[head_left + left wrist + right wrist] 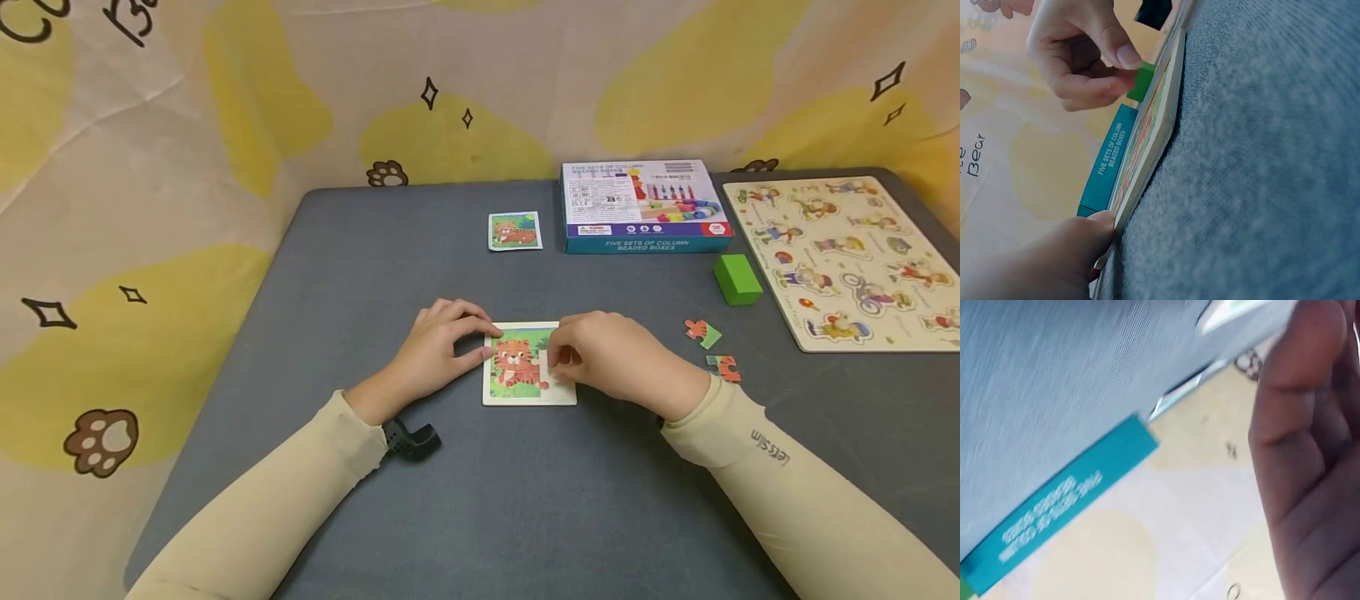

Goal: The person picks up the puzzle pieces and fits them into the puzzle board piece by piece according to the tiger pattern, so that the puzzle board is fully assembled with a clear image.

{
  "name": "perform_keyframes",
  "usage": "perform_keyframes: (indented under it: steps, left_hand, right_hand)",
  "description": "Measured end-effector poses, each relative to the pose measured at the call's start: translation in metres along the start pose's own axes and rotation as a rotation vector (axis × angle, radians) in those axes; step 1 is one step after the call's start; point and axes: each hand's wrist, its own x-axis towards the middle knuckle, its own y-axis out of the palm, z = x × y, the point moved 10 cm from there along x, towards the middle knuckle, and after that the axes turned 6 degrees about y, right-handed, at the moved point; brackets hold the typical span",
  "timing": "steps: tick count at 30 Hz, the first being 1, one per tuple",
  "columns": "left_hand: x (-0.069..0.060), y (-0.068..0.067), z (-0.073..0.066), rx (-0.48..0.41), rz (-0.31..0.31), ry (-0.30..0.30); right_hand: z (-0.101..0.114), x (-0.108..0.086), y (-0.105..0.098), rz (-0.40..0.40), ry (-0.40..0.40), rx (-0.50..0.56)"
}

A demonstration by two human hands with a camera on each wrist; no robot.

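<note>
In the head view a small tiger jigsaw board (529, 401) with a pale rim lies flat on the grey table. My left hand (450, 337) holds its left side, thumb and forefinger at the rim; in the left wrist view the thumb (1094, 234) rests on the edge. My right hand (600, 354) is over the board's right part, thumb and forefinger bent toward each other. Whether a piece is between those fingertips is hidden. A bare pale area shows beside the tiger picture. Two loose puzzle pieces, an upper one (702, 333) and a lower one (724, 367), lie beyond the right wrist.
Behind the board lies a small tiger picture card (514, 231). A blue-edged box (645, 208) stands at the back, with a green block (738, 280) nearby. A large pegged picture board (847, 258) covers the right side. A patterned cloth (480, 92) hangs behind the table.
</note>
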Motion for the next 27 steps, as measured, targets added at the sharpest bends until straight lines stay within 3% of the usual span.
perform_keyframes:
  steps: [9, 16, 21, 27]
  left_hand:
    - [0.003, 0.000, 0.000, 0.010, 0.008, -0.003]
    - [0.006, 0.003, -0.003, 0.014, 0.008, 0.004]
    - [0.005, 0.003, -0.004, 0.010, 0.003, 0.010]
    - [0.001, 0.000, -0.001, 0.007, -0.003, 0.002]
  right_hand:
    - [-0.040, -0.014, -0.029, 0.075, 0.118, -0.080]
    - [-0.111, -0.059, -0.050, 0.123, 0.297, -0.237]
    - [-0.158, -0.094, -0.053, 0.161, 0.461, -0.248]
    - [-0.171, -0.102, -0.040, 0.186, 0.438, -0.160]
